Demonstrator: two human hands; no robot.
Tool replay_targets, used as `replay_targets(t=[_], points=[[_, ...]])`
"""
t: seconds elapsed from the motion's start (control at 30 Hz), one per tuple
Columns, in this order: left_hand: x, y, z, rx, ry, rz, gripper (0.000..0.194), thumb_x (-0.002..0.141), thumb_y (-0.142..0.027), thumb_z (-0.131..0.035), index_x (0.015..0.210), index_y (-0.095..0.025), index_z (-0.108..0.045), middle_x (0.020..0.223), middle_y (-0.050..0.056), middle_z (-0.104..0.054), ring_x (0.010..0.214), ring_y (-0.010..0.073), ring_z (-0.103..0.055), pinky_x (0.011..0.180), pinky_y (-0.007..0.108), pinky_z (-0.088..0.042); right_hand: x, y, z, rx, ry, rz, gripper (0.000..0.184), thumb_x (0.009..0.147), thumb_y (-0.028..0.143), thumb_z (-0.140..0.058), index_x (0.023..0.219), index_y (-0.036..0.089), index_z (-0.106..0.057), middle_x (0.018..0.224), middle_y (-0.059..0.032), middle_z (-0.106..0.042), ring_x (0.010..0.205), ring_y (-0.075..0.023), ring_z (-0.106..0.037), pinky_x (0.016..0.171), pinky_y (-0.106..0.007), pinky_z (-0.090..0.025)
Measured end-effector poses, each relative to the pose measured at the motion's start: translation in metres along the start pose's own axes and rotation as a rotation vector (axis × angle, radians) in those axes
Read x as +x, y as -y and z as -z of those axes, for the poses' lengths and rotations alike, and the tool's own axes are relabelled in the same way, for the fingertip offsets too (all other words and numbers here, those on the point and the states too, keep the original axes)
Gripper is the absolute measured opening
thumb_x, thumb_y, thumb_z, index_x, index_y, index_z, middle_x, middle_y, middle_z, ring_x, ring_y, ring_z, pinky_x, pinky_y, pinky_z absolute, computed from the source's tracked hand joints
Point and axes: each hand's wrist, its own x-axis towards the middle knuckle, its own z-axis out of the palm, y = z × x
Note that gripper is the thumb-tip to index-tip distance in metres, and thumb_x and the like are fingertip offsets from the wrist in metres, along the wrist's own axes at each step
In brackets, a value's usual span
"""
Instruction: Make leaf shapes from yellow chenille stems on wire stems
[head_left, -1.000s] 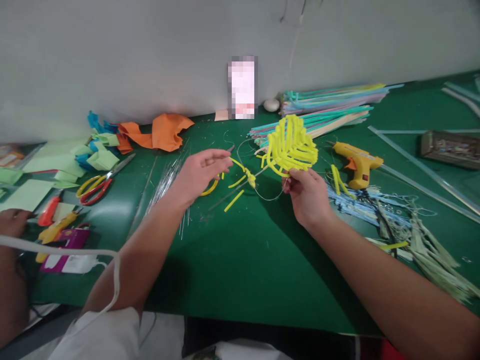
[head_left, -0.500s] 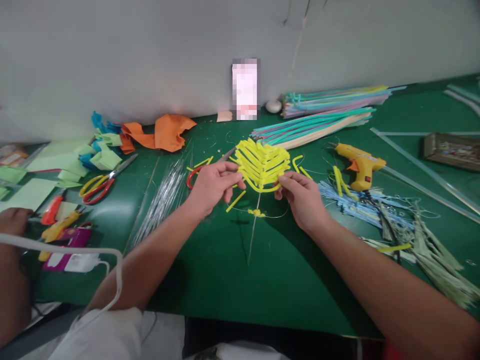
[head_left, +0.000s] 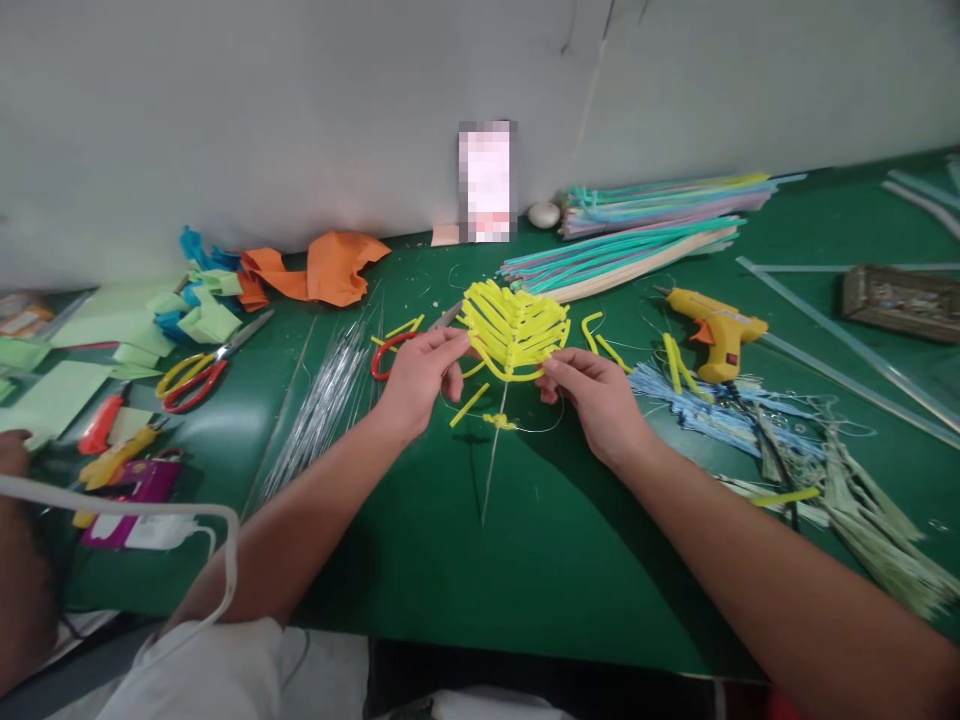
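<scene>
A yellow pipe-cleaner leaf [head_left: 514, 328] with ribs running off a middle line is held over the green table, its wire stem [head_left: 490, 470] pointing toward me. My left hand [head_left: 426, 372] pinches the leaf's lower left edge. On the opposite lower edge, my right hand [head_left: 596, 395] has thumb and finger closed. A small yellow knot [head_left: 499, 421] sits partway down the stem, with a thin wire curving out on both sides. Red-handled scissors [head_left: 391, 356] lie partly hidden behind my left hand. Cut yellow pieces [head_left: 469, 405] are scattered close by.
Bundled pipe cleaners [head_left: 622, 255] lie at the back. A yellow glue gun [head_left: 712, 330] and tassels [head_left: 862, 500] are on the right. To the left are thin wires [head_left: 322, 400], more scissors [head_left: 214, 365] and orange paper [head_left: 337, 268]. Another person's arm [head_left: 22, 570] shows at far left.
The leaf has moved left and lower, and its stem has swung round toward me. My left hand went from the stem's side to the leaf's edge. Over the last half second little moved.
</scene>
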Motion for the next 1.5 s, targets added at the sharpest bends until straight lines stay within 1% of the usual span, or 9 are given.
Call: replay_targets(t=[0.1, 0.27, 0.4, 0.8, 0.93, 1.23, 1.33, 1.43, 1.5], points=[[0.000, 0.002, -0.002, -0.023, -0.046, -0.009, 0.020, 0.084, -0.038, -0.062, 0.084, -0.017, -0.064, 0.085, 0.004, -0.071, 0.037, 0.0036, -0.047, 0.036, 0.023, -0.029, 0.000, -0.001, 0.000, 0.023, -0.013, 0.010, 0.017, 0.072, 0.032, -0.077, 0.072, 0.018, -0.068, 0.062, 0.0012, -0.065, 0.052, -0.0091, -0.054, 0.055, -0.024, -0.043], [-0.002, 0.003, -0.006, -0.025, -0.096, -0.007, 0.016, 0.078, -0.029, -0.067, 0.089, -0.019, -0.063, 0.076, 0.000, -0.066, 0.039, 0.0036, -0.048, 0.041, 0.022, -0.033, 0.000, 0.000, -0.001, 0.034, -0.027, 0.008, 0.014, 0.071, 0.030, -0.075, 0.070, 0.018, -0.067, 0.060, 0.0015, -0.064, 0.052, -0.0093, -0.054, 0.055, -0.024, -0.043], [-0.004, 0.002, -0.009, -0.057, -0.119, -0.030, 0.015, 0.076, -0.025, -0.067, 0.088, -0.018, -0.062, 0.082, -0.001, -0.064, 0.041, 0.0019, -0.046, 0.042, 0.022, -0.032, 0.001, 0.000, -0.001, 0.046, -0.030, -0.001, 0.012, 0.070, 0.027, -0.074, 0.069, 0.019, -0.066, 0.059, 0.0024, -0.062, 0.052, -0.0096, -0.054, 0.055, -0.024, -0.043], [-0.006, -0.006, -0.015, -0.125, -0.106, 0.032, 0.017, 0.068, -0.015, -0.059, 0.082, -0.019, -0.053, 0.066, -0.006, -0.047, 0.046, 0.0046, -0.046, 0.044, 0.022, -0.032, 0.000, -0.003, 0.000, 0.036, -0.014, 0.013, 0.008, 0.071, 0.024, -0.073, 0.071, 0.019, -0.066, 0.058, 0.0036, -0.060, 0.052, -0.0096, -0.054, 0.056, -0.024, -0.043], [-0.007, -0.006, -0.015, -0.147, -0.092, 0.032, 0.020, 0.066, -0.012, -0.059, 0.084, -0.019, -0.054, 0.070, -0.005, -0.050, 0.046, 0.0040, -0.046, 0.043, 0.021, -0.032, 0.001, -0.002, 0.000, 0.035, -0.014, 0.014, 0.008, 0.072, 0.024, -0.072, 0.071, 0.019, -0.066, 0.058, 0.0034, -0.060, 0.052, -0.0096, -0.054, 0.056, -0.025, -0.043], [-0.004, 0.000, -0.012, -0.129, -0.107, 0.054, 0.017, 0.072, -0.026, -0.072, 0.075, -0.017, -0.058, 0.060, -0.004, -0.055, 0.044, 0.0052, -0.049, 0.043, 0.021, -0.037, -0.001, -0.002, -0.002, 0.017, -0.026, 0.031, 0.011, 0.073, 0.029, -0.074, 0.074, 0.019, -0.068, 0.058, 0.0033, -0.060, 0.053, -0.0100, -0.054, 0.056, -0.025, -0.044], [-0.004, 0.001, -0.011, -0.148, -0.063, 0.063, 0.016, 0.071, -0.024, -0.073, 0.074, -0.017, -0.059, 0.063, -0.002, -0.061, 0.043, 0.0047, -0.050, 0.044, 0.021, -0.037, 0.002, 0.001, 0.000, 0.035, -0.188, 0.108, 0.020, 0.074, 0.035, -0.074, 0.087, 0.021, -0.069, 0.074, 0.0016, -0.065, 0.061, -0.0106, -0.058, 0.057, -0.024, -0.046], [-0.006, 0.002, -0.014, -0.132, 0.060, 0.130, 0.014, 0.070, -0.022, -0.073, 0.074, -0.016, -0.061, 0.061, -0.002, -0.062, 0.041, 0.0045, -0.050, 0.043, 0.020, -0.036, 0.010, 0.012, 0.008, 0.044, -0.335, 0.172, 0.030, 0.076, 0.045, -0.070, 0.093, 0.021, -0.070, 0.089, -0.0024, -0.069, 0.071, -0.0120, -0.062, 0.061, -0.025, -0.049], [-0.009, 0.003, -0.017, -0.082, 0.169, 0.208, 0.012, 0.070, -0.020, -0.073, 0.074, -0.014, -0.063, 0.059, -0.001, -0.062, 0.040, 0.0045, -0.049, 0.042, 0.020, -0.034, 0.015, 0.022, 0.015, 0.004, -0.302, 0.117, 0.036, 0.073, 0.050, -0.070, 0.092, 0.020, -0.071, 0.091, -0.0045, -0.071, 0.073, -0.0141, -0.064, 0.061, -0.026, -0.049]])
